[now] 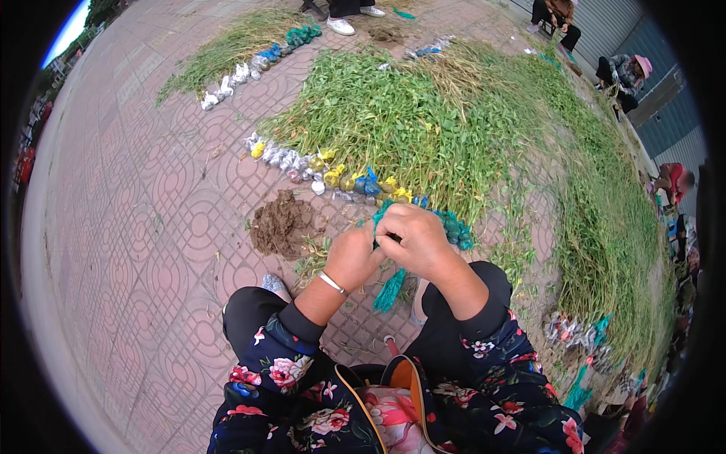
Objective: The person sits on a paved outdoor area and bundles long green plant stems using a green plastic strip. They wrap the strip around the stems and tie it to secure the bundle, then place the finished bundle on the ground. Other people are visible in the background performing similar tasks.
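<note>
On the left side, pinkish paving blocks with circle patterns (174,189) cover the ground. Farther away at the upper left lies a heap of thin, partly dry yellow-green stalks (234,49), and along its lower edge runs a line of small bundles wrapped in white, blue and green plastic (224,88). Nearer to the person, a rough mound of wet brown clay (281,225) sits on the paving, to the left of the hands.

The left hand (355,257), with a pale smooth bracelet (331,282) on its wrist, is bent inward and meets the other hand; its fingertips are hidden, so I cannot tell how they are closed. Between the two hands, at their upper side, a piece of thin blue-green plastic (380,213) shows. Below them, a loose bunch of blue-green plastic strips (389,291) hangs or lies between the knees; I cannot tell which. The right hand (414,238) has its fingers curled and pressed together upon the piece of plastic.

Beyond the hands spreads a wide heap of green leafy plants (393,113), edged with wrapped bundles in white, yellow and blue (333,176). Just beside the right hand are dark green wrapped bundles (455,229). At the right, a long bank of green stems (605,234) stretches away, and past it a person in a pink hat (643,66) bends low.
</note>
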Demonstrator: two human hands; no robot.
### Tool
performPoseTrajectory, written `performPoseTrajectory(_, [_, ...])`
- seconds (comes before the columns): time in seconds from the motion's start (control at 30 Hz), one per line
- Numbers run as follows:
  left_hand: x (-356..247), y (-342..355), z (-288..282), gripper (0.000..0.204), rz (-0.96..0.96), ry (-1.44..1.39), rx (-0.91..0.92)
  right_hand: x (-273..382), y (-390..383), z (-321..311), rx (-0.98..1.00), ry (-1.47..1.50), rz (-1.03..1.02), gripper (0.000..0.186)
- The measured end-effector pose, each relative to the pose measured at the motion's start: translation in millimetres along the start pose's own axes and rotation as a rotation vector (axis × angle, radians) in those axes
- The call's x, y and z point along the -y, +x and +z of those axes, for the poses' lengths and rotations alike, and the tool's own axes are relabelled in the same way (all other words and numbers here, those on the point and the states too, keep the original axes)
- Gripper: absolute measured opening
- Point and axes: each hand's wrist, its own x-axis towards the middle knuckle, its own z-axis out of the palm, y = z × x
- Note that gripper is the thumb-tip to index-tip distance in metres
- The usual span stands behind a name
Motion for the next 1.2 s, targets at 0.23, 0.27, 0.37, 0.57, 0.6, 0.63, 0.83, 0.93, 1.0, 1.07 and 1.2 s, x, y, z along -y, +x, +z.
performPoseTrajectory(0.23, [-4.9,2.5,-7.7,0.025,-0.035,-0.387,-0.010,-22.1,4.5,-13.9,-0.256,0.590,0.175,0.014])
performPoseTrajectory(0.27, [-6.0,2.2,-11.1,0.027,-0.063,-0.483,0.022,-28.8,4.9,-14.1,-0.316,0.672,0.175,0.015])
performPoseTrajectory(0.37, [-12.0,3.3,-17.3,0.032,-0.286,-0.846,0.048,-31.0,-2.2,-8.6,-0.127,0.847,0.214,0.044])
performPoseTrajectory(0.57, [-16.1,1.4,-31.1,0.032,-0.448,-1.266,0.177,-19.3,1.8,7.0,-0.078,0.404,-0.050,0.076])
performPoseTrajectory(0.6, [-15.5,0.2,-32.9,0.031,-0.462,-1.331,0.195,-18.9,2.3,9.4,-0.078,0.411,-0.076,0.073])
performPoseTrajectory(0.63, [-15.0,-0.8,-33.9,0.030,-0.476,-1.397,0.213,-19.2,2.0,12.4,-0.078,0.417,-0.103,0.070])
performPoseTrajectory(0.83, [-7.0,-2.7,-27.8,0.025,-0.480,-1.403,0.290,-7.0,0.6,21.2,-0.163,0.445,-0.039,0.034])
performPoseTrajectory(0.93, [-11.8,-1.7,-25.6,0.025,-0.405,-1.092,0.155,-6.7,1.5,20.5,-0.182,0.411,-0.035,0.027])
performPoseTrajectory(1.0, [-17.9,2.4,-30.4,0.024,-0.413,-1.023,0.081,-4.8,2.3,19.7,-0.191,0.354,-0.029,0.027])
performPoseTrajectory(1.07, [-20.0,3.3,-30.0,0.021,-0.409,-0.987,0.003,-3.5,3.1,17.7,-0.216,0.321,-0.027,0.028])
performPoseTrajectory(1.2, [-18.6,1.2,-25.6,0.014,-0.377,-0.965,-0.121,-4.3,3.9,20.1,-0.237,0.221,-0.079,0.031])
